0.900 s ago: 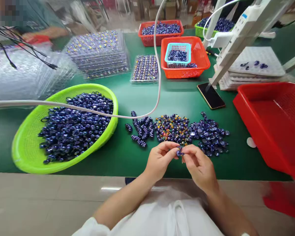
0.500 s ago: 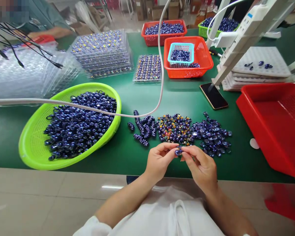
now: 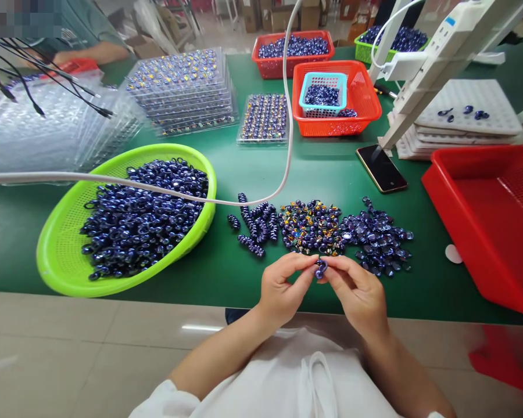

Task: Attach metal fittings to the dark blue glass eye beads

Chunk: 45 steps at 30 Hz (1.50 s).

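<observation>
Between the fingertips of both hands is a small shiny dark-blue ring-like piece (image 3: 321, 269), held just above the table's front part. My left hand (image 3: 283, 287) pinches it from the left with thumb and forefinger. From the other side, my right hand (image 3: 358, 296) pinches it the same way. The fingertips partly cover the piece. Just beyond the hands lies a pile of blue pieces with yellow and orange bits (image 3: 310, 225). Left of that are dark-blue pieces stacked in short rows (image 3: 257, 223), and to its right a heap of loose dark-blue pieces (image 3: 377, 237).
A lime-green basket (image 3: 54, 264) full of dark-blue pieces stands left; a red bin (image 3: 466, 232) stands right. Further back are stacked clear trays (image 3: 192, 110), an orange basket (image 3: 361, 96) and a phone (image 3: 381, 168). A white cable (image 3: 244, 203) hangs across the table. Another person's arm (image 3: 100, 52) shows far left.
The piece between my fingertips has turned and now shows its curved ring shape. Both hands stay in nearly the same place. The view has shifted slightly.
</observation>
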{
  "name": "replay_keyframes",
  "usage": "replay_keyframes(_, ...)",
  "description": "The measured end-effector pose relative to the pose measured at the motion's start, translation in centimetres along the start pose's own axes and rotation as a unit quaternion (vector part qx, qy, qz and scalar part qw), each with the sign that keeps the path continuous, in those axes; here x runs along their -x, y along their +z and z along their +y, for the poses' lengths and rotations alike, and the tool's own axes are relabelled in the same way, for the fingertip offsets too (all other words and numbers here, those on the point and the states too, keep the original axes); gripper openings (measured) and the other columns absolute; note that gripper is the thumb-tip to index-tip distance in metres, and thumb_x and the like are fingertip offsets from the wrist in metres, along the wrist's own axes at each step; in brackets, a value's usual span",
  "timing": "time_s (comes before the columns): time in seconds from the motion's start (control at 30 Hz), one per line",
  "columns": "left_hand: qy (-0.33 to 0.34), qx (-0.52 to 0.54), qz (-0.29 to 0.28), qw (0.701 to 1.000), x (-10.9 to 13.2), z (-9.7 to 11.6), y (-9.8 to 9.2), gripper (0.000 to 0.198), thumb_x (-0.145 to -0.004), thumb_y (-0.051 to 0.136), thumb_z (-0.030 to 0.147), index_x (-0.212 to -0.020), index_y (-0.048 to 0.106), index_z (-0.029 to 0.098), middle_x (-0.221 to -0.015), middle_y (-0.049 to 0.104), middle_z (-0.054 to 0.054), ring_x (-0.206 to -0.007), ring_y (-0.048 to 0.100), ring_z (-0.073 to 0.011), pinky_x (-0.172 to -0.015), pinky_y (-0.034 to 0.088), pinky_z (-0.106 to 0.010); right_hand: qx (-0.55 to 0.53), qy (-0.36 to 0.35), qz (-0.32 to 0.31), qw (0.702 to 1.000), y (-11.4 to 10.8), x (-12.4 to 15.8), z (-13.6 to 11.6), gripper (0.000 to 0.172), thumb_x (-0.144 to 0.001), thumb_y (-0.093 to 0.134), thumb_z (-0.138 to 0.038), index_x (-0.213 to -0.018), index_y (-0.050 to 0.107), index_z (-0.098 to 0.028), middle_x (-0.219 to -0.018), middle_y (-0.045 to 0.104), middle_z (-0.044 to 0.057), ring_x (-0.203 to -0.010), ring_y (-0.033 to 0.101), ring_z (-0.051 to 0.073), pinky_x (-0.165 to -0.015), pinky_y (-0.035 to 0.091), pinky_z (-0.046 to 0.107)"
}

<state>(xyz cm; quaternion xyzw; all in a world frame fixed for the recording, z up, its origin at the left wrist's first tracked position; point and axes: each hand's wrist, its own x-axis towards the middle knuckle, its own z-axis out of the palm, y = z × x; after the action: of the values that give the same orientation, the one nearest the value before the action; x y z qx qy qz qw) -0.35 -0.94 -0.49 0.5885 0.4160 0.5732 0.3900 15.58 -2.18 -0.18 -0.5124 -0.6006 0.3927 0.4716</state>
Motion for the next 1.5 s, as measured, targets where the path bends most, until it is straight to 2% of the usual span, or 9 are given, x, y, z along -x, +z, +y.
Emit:
replay_keyframes(0.2,0.041,-0.034,-0.053,0.997,-0.1,0.8,-0.4,0.026,-0.087,0.066,0.006,-0.109,0.075,0.017,-0.095,0.077,-0.010,-0.085,0.071,-0.0163,-0.075,0.058,-0.026,-0.035,0.050,0.004,0.998,-0.2,0.1,0.2,0.017,-0.092,0.066,-0.027,-0.108,0.072,-0.027,-0.093,0.077,0.000,-0.070,0.074,0.013,-0.068,0.065,0.023)
replay_keyframes(0.57,0.050,-0.047,-0.067,0.995,-0.1,1.0,-0.9,0.018,-0.086,0.066,0.006,-0.099,0.072,0.016,-0.082,0.074,-0.007,-0.073,0.068,-0.0151,-0.069,0.056,-0.027,-0.193,0.110,-0.067,0.973,0.6,-0.1,0.2,0.018,-0.091,0.067,-0.034,-0.104,0.074,-0.025,-0.088,0.069,0.000,-0.063,0.069,0.010,-0.059,0.063,0.022)
replay_keyframes(0.83,0.001,-0.060,-0.081,0.995,-0.1,0.7,-1.1,0.011,-0.090,0.066,0.015,-0.097,0.074,0.018,-0.084,0.075,-0.008,-0.074,0.070,-0.0166,-0.069,0.057,-0.028,-0.193,0.136,-0.082,0.968,0.3,-0.4,0.9,0.021,-0.091,0.067,-0.036,-0.105,0.074,-0.021,-0.083,0.071,0.001,-0.060,0.069,0.012,-0.055,0.062,0.024)
replay_keyframes(0.97,-0.006,-0.075,-0.119,0.990,-0.6,1.0,-1.5,0.014,-0.092,0.063,0.017,-0.103,0.072,0.019,-0.089,0.076,-0.008,-0.081,0.070,-0.0173,-0.075,0.057,-0.029,-0.088,0.091,-0.087,0.988,-0.7,-0.4,0.6,0.019,-0.094,0.063,-0.031,-0.108,0.073,-0.022,-0.093,0.074,0.003,-0.066,0.072,0.013,-0.062,0.064,0.026)
replay_keyframes(1.17,0.035,-0.123,-0.109,0.986,-0.7,1.3,-1.3,0.019,-0.085,0.073,0.021,-0.103,0.071,0.016,-0.088,0.074,-0.008,-0.082,0.067,-0.0185,-0.074,0.055,-0.030,0.149,-0.135,-0.053,0.978,-1.2,-0.8,0.4,0.024,-0.092,0.058,-0.012,-0.112,0.067,-0.023,-0.091,0.071,0.003,-0.076,0.068,0.014,-0.070,0.059,0.028)
replay_keyframes(1.23,0.000,-0.113,-0.103,0.988,-0.6,1.1,-1.0,0.009,-0.086,0.070,0.020,-0.093,0.073,0.016,-0.083,0.073,-0.008,-0.078,0.067,-0.0177,-0.072,0.054,-0.029,0.197,-0.196,-0.039,0.960,-1.1,-0.9,0.5,0.029,-0.090,0.058,-0.010,-0.115,0.064,-0.023,-0.090,0.070,0.003,-0.077,0.067,0.015,-0.070,0.059,0.029)
replay_keyframes(1.33,-0.153,-0.027,-0.084,0.984,-0.7,1.1,-0.7,0.012,-0.087,0.069,0.026,-0.085,0.073,0.015,-0.077,0.073,-0.007,-0.071,0.068,-0.0170,-0.068,0.056,-0.028,0.246,-0.244,0.002,0.938,-0.9,-0.8,0.7,0.033,-0.088,0.061,-0.010,-0.119,0.061,-0.023,-0.091,0.070,0.005,-0.079,0.069,0.018,-0.071,0.060,0.032)
replay_keyframes(1.43,-0.318,0.122,-0.095,0.935,-1.2,1.1,-0.9,0.021,-0.082,0.075,0.034,-0.081,0.072,0.013,-0.068,0.071,-0.004,-0.063,0.067,-0.0157,-0.064,0.056,-0.028,0.248,-0.251,0.011,0.935,-0.8,-0.6,0.8,0.034,-0.088,0.062,-0.013,-0.121,0.060,-0.024,-0.092,0.070,0.006,-0.080,0.069,0.019,-0.071,0.061,0.032)
replay_keyframes(1.5,-0.368,0.188,-0.114,0.903,-1.5,1.0,-1.1,0.024,-0.077,0.079,0.034,-0.079,0.071,0.012,-0.065,0.070,-0.003,-0.060,0.066,-0.0140,-0.064,0.056,-0.027,0.233,-0.244,-0.012,0.941,-0.9,-0.6,0.8,0.033,-0.090,0.061,-0.014,-0.122,0.059,-0.023,-0.093,0.069,0.006,-0.082,0.069,0.019,-0.070,0.061,0.032)
